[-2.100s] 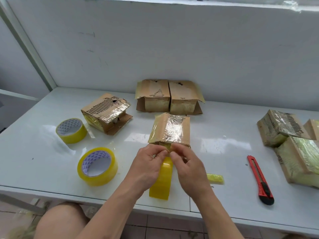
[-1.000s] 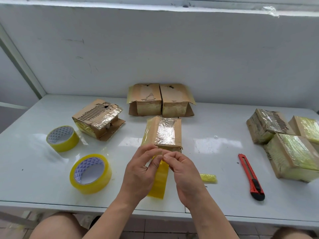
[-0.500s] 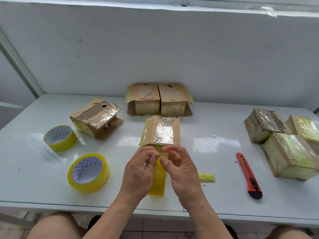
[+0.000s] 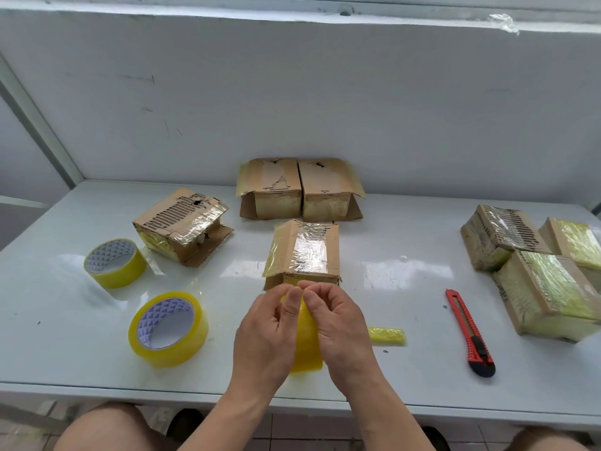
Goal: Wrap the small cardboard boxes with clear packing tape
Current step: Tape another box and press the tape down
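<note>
A small cardboard box [image 4: 304, 250] with shiny tape over its top sits at the table's centre. Just in front of it stands a yellowish tape roll [image 4: 305, 340] on edge, held between my hands. My left hand [image 4: 268, 333] grips the roll's left side. My right hand [image 4: 338, 323] curls over its right side, fingertips pinching at the top of the roll near the box's front edge. The tape end itself is hidden by my fingers.
Two spare tape rolls [image 4: 169, 328] [image 4: 114, 262] lie at left, behind them a torn taped box [image 4: 182, 229]. Two boxes [image 4: 300, 188] stand at the back. Three wrapped boxes [image 4: 546, 288] are piled at right, beside a red utility knife [image 4: 470, 332]. A crumpled tape scrap [image 4: 387, 336] lies nearby.
My hands have stayed on the upright roll while the fingers shifted at its top. The camera view has drifted slightly; the box has not moved.
</note>
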A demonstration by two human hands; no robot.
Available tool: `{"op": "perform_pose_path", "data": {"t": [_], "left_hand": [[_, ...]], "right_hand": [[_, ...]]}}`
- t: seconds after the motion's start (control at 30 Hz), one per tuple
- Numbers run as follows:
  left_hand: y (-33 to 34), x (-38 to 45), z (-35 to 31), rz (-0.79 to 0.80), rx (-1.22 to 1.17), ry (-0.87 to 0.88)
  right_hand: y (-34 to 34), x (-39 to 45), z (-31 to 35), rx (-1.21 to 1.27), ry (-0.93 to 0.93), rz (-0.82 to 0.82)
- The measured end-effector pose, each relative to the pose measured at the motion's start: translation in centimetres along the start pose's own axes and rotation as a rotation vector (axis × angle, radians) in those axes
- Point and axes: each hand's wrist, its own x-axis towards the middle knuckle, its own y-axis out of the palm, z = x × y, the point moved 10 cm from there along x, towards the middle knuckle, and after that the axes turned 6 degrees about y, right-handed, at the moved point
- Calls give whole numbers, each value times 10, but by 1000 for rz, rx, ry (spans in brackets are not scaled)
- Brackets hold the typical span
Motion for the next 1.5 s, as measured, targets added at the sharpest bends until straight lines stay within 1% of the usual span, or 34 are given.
{"op": "perform_pose_path", "data": {"t": [0.1, 0.17, 0.23, 0.27, 0.3, 0.33, 0.43, 0.5, 0.53, 0.57, 0.6, 0.67, 0.7, 0.73, 0.8, 0.87, 0.9, 1.0, 1.17, 1.3, 1.4, 1.5], "left_hand": [[9, -6, 12, 106, -128, -133], [16, -9, 18, 175, -188, -213], [13, -8, 19, 182, -198, -245], [8, -6, 21, 172, -157, -241], [5, -4, 21, 171, -79, -222], [3, -3, 18, 197, 47, -183], [12, -7, 11, 392, 568, -50], [19, -14, 15, 498, 743, -35], [20, -13, 16, 500, 781, -31], [15, -8, 9, 436, 776, -9], [6, 1, 0, 310, 707, 18], [-15, 26, -16, -7, 412, 51], [-17, 42, -13, -77, 272, 11], [-8, 62, -3, -71, 176, -55], [21, 95, 21, 36, 55, -202], [44, 106, 46, 117, 2, -340], [49, 106, 55, 130, 3, -372], [51, 103, 64, 134, 29, -372], [50, 103, 68, 123, 66, -381], [45, 98, 58, 97, 86, -396], [44, 94, 54, 85, 9, -402], [45, 87, 52, 95, -40, -401]], "right_hand": [[-2, 4, 4, 73, 34, 6], [1, 8, 6, 156, 77, 38], [3, 12, 11, 199, 82, 57], [1, 16, 16, 192, 58, 39], [-3, 19, 24, 167, 18, 3], [-9, 23, 33, 120, -36, -51], [-28, 36, 65, -55, -186, -247], [-30, 48, 77, -194, -225, -321], [-28, 57, 79, -272, -227, -334], [-25, 68, 78, -363, -218, -337], [-21, 80, 75, -468, -188, -333], [-13, 103, 68, -664, -70, -306], [-8, 112, 65, -724, -12, -285], [-3, 120, 65, -761, 33, -264], [9, 134, 68, -827, 99, -218], [18, 142, 71, -901, 148, -194], [19, 146, 72, -937, 164, -198], [16, 155, 71, -1021, 193, -249], [18, 161, 67, -1092, 139, -315], [18, 157, 69, -1061, 140, -317], [25, 144, 72, -1047, 91, -292], [23, 132, 64, -989, 108, -274]]}}
